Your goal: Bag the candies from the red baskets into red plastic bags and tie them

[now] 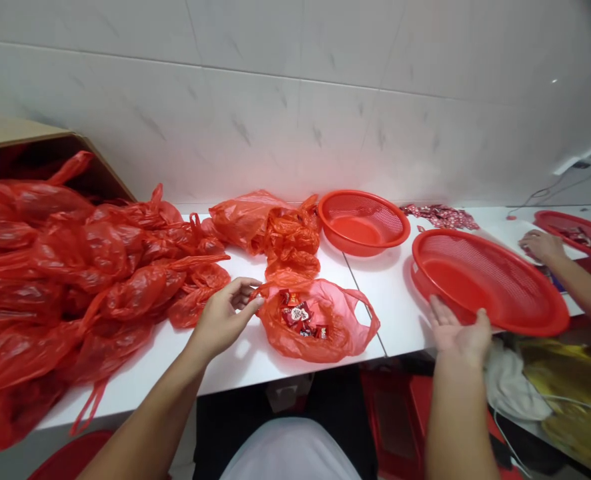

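Note:
An opened red plastic bag (343,327) sits at the table's front edge, its mouth facing up. Several small wrapped sweets (298,315) in red packets lie inside it. My left hand (225,319) pinches the bag's left rim between thumb and fingers. To the right, my right hand (458,337) is palm up with its fingers spread, holding nothing. Its fingertips are at the near side of a large red plastic basket (475,273), which looks tilted and has no contents in view. Whether the fingers support the basket is unclear.
Knotted red bags (100,267) are heaped at left before a cardboard box (25,130). More bags (290,230) and another basket (363,223) stand behind. Small red packets (443,217) lie by the wall. A co-worker's hand (543,245) is at far right beside a basket (588,237).

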`<action>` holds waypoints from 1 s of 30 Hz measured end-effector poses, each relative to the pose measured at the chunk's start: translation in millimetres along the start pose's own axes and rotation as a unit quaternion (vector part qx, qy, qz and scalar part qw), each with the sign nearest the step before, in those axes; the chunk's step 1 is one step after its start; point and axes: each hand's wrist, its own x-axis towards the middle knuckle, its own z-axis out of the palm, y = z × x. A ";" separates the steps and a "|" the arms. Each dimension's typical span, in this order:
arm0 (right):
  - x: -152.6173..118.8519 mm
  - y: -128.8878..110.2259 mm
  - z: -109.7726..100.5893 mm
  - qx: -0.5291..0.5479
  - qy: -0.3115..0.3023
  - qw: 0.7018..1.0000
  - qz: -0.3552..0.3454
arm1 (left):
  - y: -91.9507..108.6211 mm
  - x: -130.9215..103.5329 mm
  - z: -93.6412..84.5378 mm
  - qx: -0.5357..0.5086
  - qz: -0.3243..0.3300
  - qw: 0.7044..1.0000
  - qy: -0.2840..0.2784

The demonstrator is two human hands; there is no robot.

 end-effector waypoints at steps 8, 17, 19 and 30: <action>-109.7 -1.6 68.8 -0.390 -0.340 0.836 -0.184 | 24.1 7.0 -14.1 -0.057 0.025 0.998 -0.024; -153.6 -51.7 162.7 -0.063 -0.614 0.778 -0.117 | 117.1 27.4 -13.5 -0.026 0.245 0.969 0.021; -170.8 -52.1 180.6 -0.134 -0.663 0.727 -0.118 | 133.0 29.1 -5.9 -0.026 0.283 0.958 -0.040; -165.4 -55.8 186.5 -0.236 -0.659 0.713 0.045 | 91.9 28.2 -6.4 0.009 0.202 0.972 -0.116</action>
